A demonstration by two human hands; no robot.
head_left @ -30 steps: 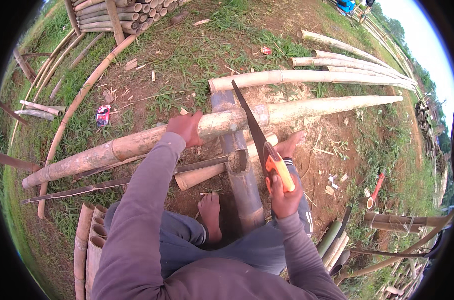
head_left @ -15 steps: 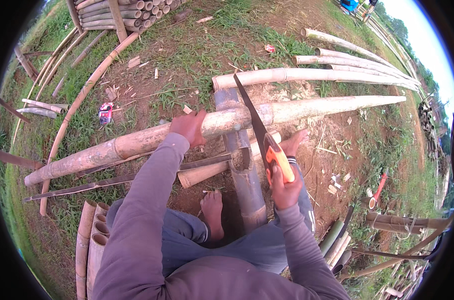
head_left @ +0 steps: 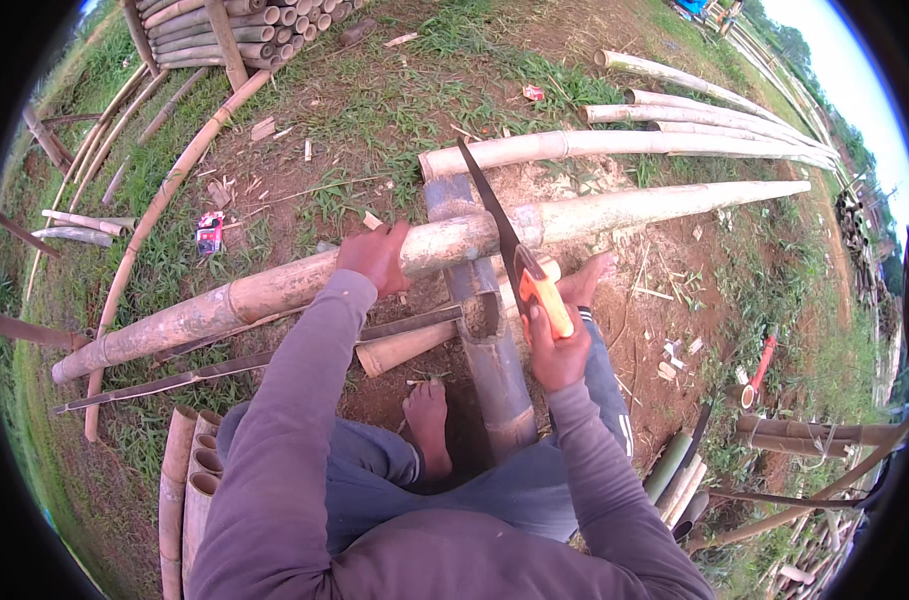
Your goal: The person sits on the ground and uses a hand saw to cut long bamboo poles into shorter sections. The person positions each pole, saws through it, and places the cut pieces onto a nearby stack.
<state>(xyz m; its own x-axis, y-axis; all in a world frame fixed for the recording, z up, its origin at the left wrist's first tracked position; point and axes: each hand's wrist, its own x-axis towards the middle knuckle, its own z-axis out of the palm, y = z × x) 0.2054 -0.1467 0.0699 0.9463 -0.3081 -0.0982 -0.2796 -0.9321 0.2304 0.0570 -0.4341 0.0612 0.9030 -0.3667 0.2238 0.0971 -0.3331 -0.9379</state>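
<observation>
Bamboo pole (head_left: 274, 290) under left hand (head_left: 376, 257); saw (head_left: 509, 250) apparently across it.

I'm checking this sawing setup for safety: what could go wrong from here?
The left hand grips the bamboo pole not far from the saw blade; if the blade jumps, it could catch the fingers. A bare foot rests close beside the cut and below the right hand on the orange handle, so a slip could reach it. The pole lies across a round log and might roll.
</observation>
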